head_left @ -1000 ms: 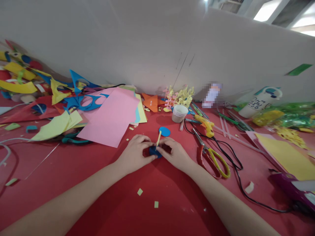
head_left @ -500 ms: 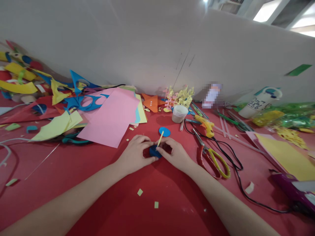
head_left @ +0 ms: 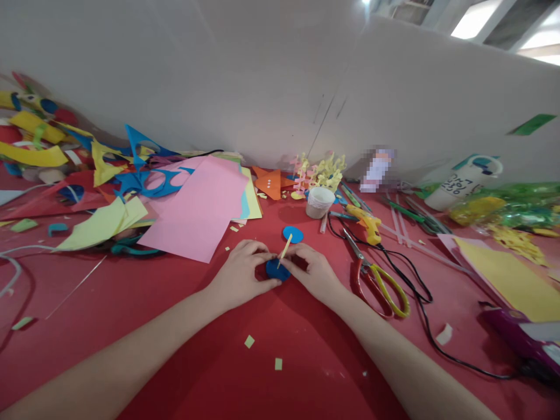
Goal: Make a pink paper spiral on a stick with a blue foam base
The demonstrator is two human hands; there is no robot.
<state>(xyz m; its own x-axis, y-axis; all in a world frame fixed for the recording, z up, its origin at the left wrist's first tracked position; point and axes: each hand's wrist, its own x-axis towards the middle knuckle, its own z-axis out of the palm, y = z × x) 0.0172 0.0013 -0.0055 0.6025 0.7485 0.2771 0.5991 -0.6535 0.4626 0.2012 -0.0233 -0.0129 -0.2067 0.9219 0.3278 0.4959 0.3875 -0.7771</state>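
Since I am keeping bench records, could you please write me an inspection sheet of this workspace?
Surface: red tabletop, with small pale-yellow scraps between the forearms.
Job's things: near blue disc, with a yellow strip leaning over it; far blue disc lying beyond.
Clutter: pink paper left; scissors and yellow glue gun right; white cup beyond.
Hands: left hand, fingers holding the near blue disc's edge; right hand, fingers at the yellow strip, grip unclear.
Cables: black cord beside the scissors; white cord far left.
Surroundings: grey wall behind the tabletop.
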